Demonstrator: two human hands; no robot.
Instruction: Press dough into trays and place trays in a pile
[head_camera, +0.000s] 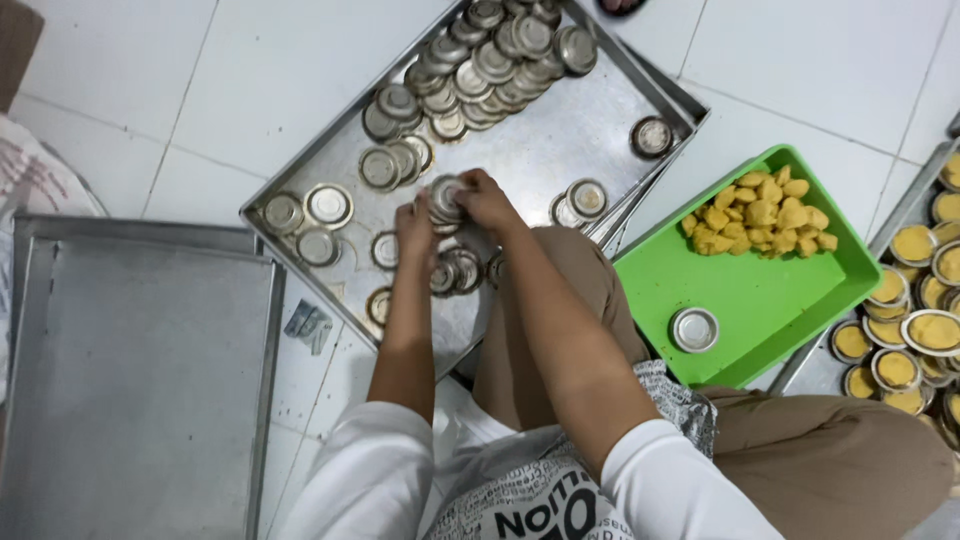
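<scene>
- Tart tins (446, 197): both my hands grip one nested stack, right hand (487, 200) on top, left hand (415, 228) steadying.
- Metal tray (560, 150) underneath holds loose tins nearby.

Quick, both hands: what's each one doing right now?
Left hand: closed on the stack of small round metal tins over the metal tray.
Right hand: closed on the same stack from the other side.

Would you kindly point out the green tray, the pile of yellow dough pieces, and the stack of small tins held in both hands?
green tray (770, 300), head view, bare floor of the tray.
yellow dough pieces (760, 215), head view, middle of the pile.
stack of small tins (445, 198), head view, top tin between the hands.
</scene>
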